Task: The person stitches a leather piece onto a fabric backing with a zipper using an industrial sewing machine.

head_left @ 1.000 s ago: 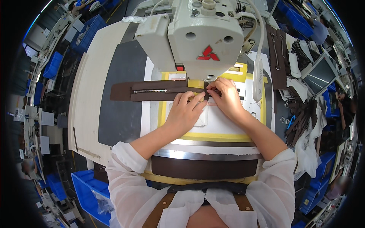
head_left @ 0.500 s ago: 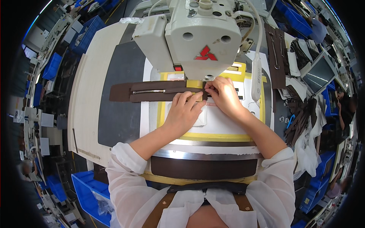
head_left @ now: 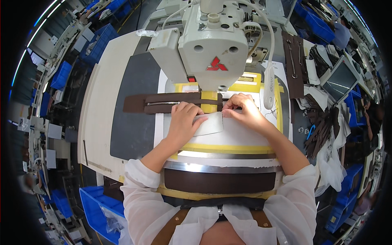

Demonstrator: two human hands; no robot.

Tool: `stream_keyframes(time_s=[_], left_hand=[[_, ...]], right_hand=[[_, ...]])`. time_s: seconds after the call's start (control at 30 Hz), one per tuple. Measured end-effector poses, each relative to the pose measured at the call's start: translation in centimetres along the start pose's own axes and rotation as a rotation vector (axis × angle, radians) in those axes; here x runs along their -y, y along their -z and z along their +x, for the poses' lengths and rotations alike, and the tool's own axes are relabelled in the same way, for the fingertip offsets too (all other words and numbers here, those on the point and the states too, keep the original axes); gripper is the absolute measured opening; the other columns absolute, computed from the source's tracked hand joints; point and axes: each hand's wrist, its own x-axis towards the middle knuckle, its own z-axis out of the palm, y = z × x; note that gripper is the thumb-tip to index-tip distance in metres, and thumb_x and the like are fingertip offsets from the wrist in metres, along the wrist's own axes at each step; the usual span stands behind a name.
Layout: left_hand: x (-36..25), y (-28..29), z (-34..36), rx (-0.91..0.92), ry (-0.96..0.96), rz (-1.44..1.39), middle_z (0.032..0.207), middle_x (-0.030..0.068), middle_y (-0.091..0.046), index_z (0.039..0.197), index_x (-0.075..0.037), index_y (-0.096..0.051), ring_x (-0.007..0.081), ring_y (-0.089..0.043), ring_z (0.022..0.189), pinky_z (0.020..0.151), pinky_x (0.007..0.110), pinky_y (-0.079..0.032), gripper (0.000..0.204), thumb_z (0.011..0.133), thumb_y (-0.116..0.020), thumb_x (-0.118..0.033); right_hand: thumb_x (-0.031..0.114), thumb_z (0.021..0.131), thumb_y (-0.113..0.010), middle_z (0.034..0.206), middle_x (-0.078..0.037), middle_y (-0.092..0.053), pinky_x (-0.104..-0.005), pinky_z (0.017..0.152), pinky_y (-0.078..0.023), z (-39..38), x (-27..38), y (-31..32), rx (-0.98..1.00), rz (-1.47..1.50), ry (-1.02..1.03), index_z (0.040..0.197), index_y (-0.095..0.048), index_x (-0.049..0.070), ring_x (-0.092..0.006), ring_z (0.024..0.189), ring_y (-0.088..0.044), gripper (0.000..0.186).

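A brown zippered strip lies sideways under the white sewing machine head, crossed by a yellow piece on the plate. My left hand is closed on a small white sheet just below the strip, thumb on its top. My right hand is at the right end of the strip, beside the sheet's upper right corner, fingertips pinched together; what they grip is too small to make out. A white template board edged in yellow lies beneath.
A white hanging controller is right of the machine head. Brown pieces, blue scissors and a screen are at right. A blue bin sits lower left. Co-workers sit at the far right.
My left hand has moved left and down off the strip onto the white sheet. My right hand has shifted slightly right and down. The view has shifted, so the machine appears lower.
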Motion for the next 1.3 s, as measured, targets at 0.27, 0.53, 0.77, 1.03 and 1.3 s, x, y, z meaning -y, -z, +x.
stream_keyframes(time_s=[0.27,0.53,0.77,1.03,1.3], left_hand=[[1.3,1.0,4.7,0.147,0.12,0.07,0.093,0.0096,-0.077,0.099,-0.006,-0.078,0.0266,-0.067,0.094,0.096,0.041,-0.037,0.037,0.093,-0.076,-0.042],[2.5,1.3,6.5,0.242,0.179,0.075,0.083,0.0126,-0.075,0.096,-0.003,-0.08,0.029,-0.068,0.088,0.098,0.042,-0.039,0.048,0.089,-0.079,-0.05],[1.3,1.1,5.5,0.104,0.149,0.238,0.102,0.0108,-0.073,0.115,-0.004,-0.073,0.0299,-0.067,0.102,0.101,0.043,-0.04,0.051,0.085,-0.083,-0.044],[-2.6,-0.5,0.6,-0.094,-0.288,0.31,0.133,0.0112,-0.063,0.128,-0.004,-0.065,0.0325,-0.058,0.125,0.104,0.049,-0.046,0.053,0.081,-0.082,-0.017],[-2.6,-2.9,2.8,-0.004,-0.383,0.549,0.132,0.0067,-0.068,0.126,-0.002,-0.07,0.0245,-0.06,0.121,0.106,0.043,-0.044,0.041,0.086,-0.069,-0.012]], right_hand=[[0.001,0.088,-0.071,0.098,-0.008,-0.064,-0.0405,0.093,-0.041,0.0,-0.6,-1.3,-0.264,-0.372,0.215,0.121,-0.074,0.007,-0.0275,0.1,-0.06,0.034],[-0.005,0.08,-0.07,0.097,-0.007,-0.062,-0.0404,0.087,-0.041,0.4,-0.4,-1.4,-0.421,-0.569,0.283,0.12,-0.078,0.008,-0.0259,0.097,-0.058,0.042],[-0.002,0.078,-0.073,0.095,-0.004,-0.062,-0.0392,0.091,-0.04,0.1,-0.9,-2.3,-0.309,-0.468,0.246,0.116,-0.081,0.01,-0.0241,0.096,-0.058,0.041],[-0.001,0.083,-0.074,0.094,-0.003,-0.062,-0.041,0.087,-0.038,0.3,-0.9,-2.6,-0.344,-0.361,0.259,0.117,-0.078,0.007,-0.024,0.095,-0.059,0.036],[0.001,0.09,-0.073,0.096,-0.004,-0.064,-0.0408,0.087,-0.039,0.4,-0.9,-2.6,-0.35,-0.337,0.246,0.118,-0.077,0.008,-0.0256,0.095,-0.059,0.03]])
